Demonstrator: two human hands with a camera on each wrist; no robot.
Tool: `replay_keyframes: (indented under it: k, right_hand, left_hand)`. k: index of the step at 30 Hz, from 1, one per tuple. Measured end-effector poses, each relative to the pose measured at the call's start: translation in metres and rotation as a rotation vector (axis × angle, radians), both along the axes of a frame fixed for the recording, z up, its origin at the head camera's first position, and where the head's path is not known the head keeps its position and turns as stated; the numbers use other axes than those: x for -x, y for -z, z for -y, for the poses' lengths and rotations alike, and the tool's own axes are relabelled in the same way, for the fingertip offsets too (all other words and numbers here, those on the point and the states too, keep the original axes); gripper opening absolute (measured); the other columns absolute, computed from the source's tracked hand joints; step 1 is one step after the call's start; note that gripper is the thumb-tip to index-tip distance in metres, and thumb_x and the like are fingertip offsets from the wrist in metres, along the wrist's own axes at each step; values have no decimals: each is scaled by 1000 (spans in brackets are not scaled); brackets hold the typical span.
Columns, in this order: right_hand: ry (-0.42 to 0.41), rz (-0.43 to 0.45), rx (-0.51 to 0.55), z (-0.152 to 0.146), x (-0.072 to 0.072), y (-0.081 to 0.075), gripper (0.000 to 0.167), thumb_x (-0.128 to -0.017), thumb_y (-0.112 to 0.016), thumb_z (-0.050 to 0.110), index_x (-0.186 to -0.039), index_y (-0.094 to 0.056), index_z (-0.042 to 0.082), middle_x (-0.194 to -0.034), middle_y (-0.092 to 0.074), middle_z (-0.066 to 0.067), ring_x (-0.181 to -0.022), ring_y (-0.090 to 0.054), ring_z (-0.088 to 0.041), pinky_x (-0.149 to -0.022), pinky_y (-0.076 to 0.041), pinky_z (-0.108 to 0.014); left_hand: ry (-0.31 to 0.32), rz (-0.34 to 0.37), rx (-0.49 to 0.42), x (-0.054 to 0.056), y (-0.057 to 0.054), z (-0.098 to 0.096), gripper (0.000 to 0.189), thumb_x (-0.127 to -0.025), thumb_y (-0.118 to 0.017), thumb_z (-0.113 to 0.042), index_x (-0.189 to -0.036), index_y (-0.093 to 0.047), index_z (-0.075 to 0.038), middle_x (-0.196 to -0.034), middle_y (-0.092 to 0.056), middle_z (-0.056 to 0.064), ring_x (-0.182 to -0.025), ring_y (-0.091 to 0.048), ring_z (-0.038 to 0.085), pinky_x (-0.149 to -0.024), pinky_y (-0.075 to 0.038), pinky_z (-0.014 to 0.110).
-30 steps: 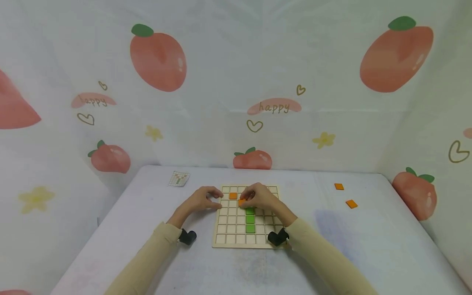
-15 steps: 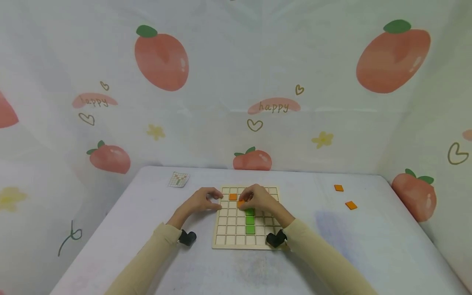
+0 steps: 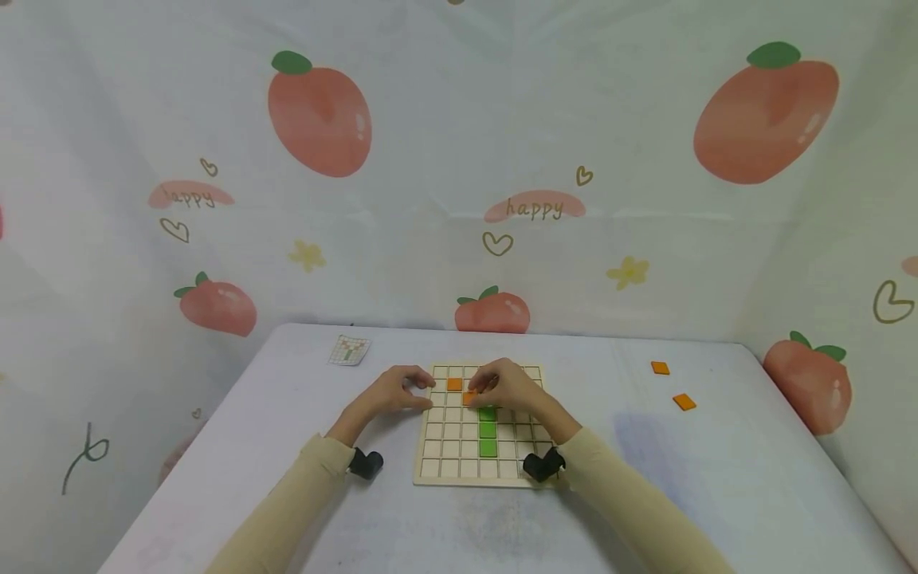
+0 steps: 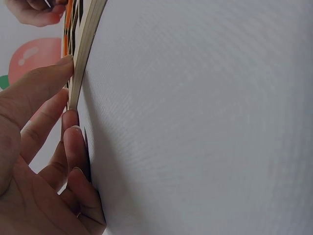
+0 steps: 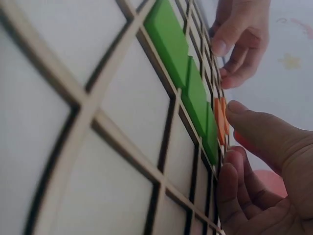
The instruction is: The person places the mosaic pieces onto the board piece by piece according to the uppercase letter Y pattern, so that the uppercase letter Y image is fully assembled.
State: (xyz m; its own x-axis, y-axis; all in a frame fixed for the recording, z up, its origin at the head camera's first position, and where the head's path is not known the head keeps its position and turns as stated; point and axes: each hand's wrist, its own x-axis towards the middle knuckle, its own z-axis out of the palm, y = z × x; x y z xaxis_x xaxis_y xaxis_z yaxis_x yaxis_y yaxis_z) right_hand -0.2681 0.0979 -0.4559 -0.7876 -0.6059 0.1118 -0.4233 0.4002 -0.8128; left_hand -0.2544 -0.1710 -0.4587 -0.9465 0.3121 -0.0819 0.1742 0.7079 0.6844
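A pale wooden grid board (image 3: 450,481) lies on the table. My right hand (image 3: 511,386) is over its upper middle, with thumb and fingers pinching an orange square tile (image 3: 469,399) at the board's surface. In the right wrist view the thumb touches the orange tile (image 5: 221,120), and the fingers curl below it. Several green tiles (image 3: 488,430) form a column in the grid, near my right hand. Another orange tile (image 3: 455,384) sits in a cell up and to the left. My left hand (image 3: 390,389) rests loosely curved against the board's left edge (image 4: 84,54), thumb and fingertips touching it.
Two loose orange tiles, one farther back (image 3: 660,367) and one nearer (image 3: 684,402), lie on the table to the right. A small paper card (image 3: 349,350) with a coloured grid pattern lies at the back left. A printed cloth wall (image 3: 423,263) stands behind the table.
The head view has shifted slightly. Both hands stay almost in place, the right still at the orange tile and the left at the board's edge.
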Motion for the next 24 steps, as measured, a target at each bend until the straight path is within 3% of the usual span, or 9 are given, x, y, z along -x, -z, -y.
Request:
replay_keyframes:
  k: [9,17,24]
  right_hand:
    - [-7,-27,35,-35,-2,-7,18,-86,-81,11,-100,-77,1,-91,-70,0,-81,-63,-18,-75,-53,-34]
    - [44,18,24,-93,-13,-17,25,-87,-80,11,-107,-74,-3,-100,-72,-10,-86,-65,-24,-75,-52,-31]
    - [94,12,6,-142,-23,-16,26,-88,-81,13,-108,-74,-2,-98,-72,-8,-83,-66,-23,-75,-52,-30]
  left_hand:
    - [-17,15,-14,1,1,-1,32,-80,-87,-14,-109,-73,-12,-102,-63,-2,-88,-55,17,-80,-47,34]
    - [-17,7,4,0,0,-1,32,-80,-87,-13,-109,-73,-12,-101,-63,-2,-88,-54,18,-80,-46,35]
    - [-4,2,9,0,1,-1,33,-80,-87,-14,-109,-73,-11,-102,-64,-1,-86,-54,18,-78,-46,34]
